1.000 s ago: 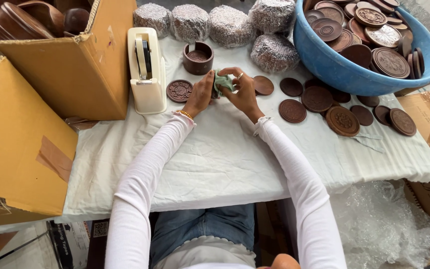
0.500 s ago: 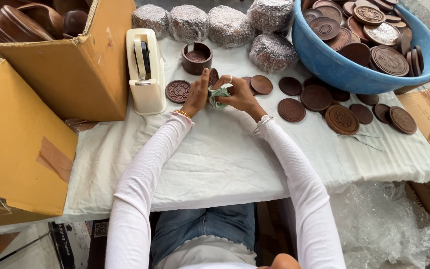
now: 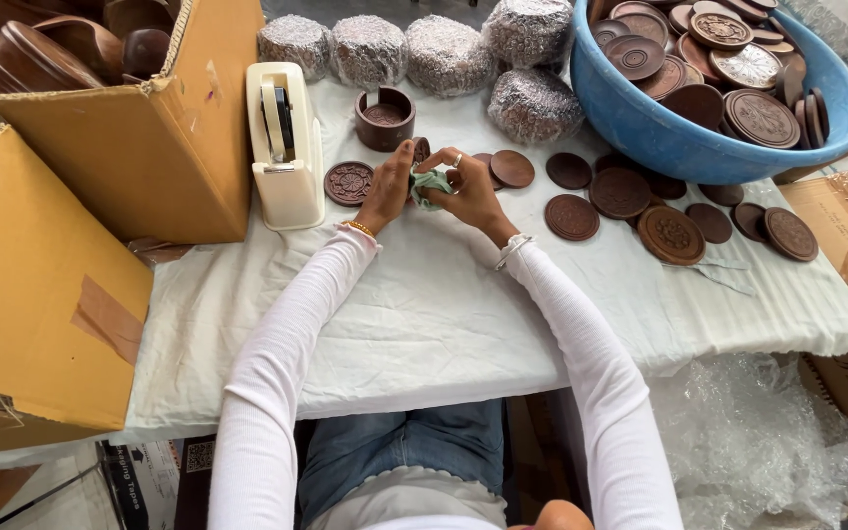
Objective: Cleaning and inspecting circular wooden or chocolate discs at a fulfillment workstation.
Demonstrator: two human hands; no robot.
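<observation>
My left hand (image 3: 388, 189) and my right hand (image 3: 470, 190) meet over the white cloth-covered table (image 3: 424, 304). Between them is a small green cloth (image 3: 430, 184), gripped by my right hand. My left hand holds a small brown wooden disc (image 3: 421, 150) on edge, mostly hidden by the fingers. A carved round wooden lid (image 3: 348, 183) lies just left of my left hand. A small round wooden box (image 3: 385, 119) stands behind the hands.
A cream tape dispenser (image 3: 285, 147) stands at left beside cardboard boxes (image 3: 149, 128) of wooden bowls. Several foil-wrapped bundles (image 3: 444, 54) line the back. A blue basin (image 3: 699, 128) of wooden lids sits at right, with several loose lids (image 3: 669, 233) before it.
Both hands have shifted slightly back, away from me, and turned the disc and cloth between them. Nothing else has moved.
</observation>
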